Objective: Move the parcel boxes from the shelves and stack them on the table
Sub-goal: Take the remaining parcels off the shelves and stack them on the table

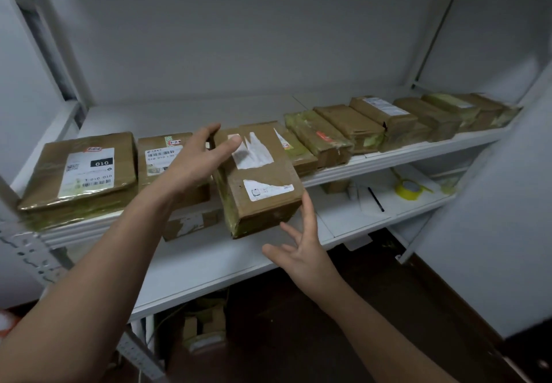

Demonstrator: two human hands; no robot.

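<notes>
Target box sits mid-row on the upper shelf, skewed, with its near end hanging out past the shelf's front edge. It is brown cardboard with torn white labels on top and greenish tape down the left side. Left hand is against the box's left side with fingers straight and spread; one digit lies across the top by the torn label and the rest reach toward the far left corner. It is flat contact, not a curled grasp. Right hand is just below the near right corner, fingers splayed; one fingertip touches that corner and the others are clear of the box. Can't tell whether the box's far end rests on the shelf or is lifted. To the left on the same shelf is a flat parcel with a "010" label, then a second labelled parcel, partly hidden behind the left hand. To the right, a row of taped brown parcels runs to the shelf's far end, packed side by side. The lower shelf holds a small box tucked under the upper shelf and a yellow tape roll toward the right. Under the lower shelf is more cardboard, too dark to read.
</notes>
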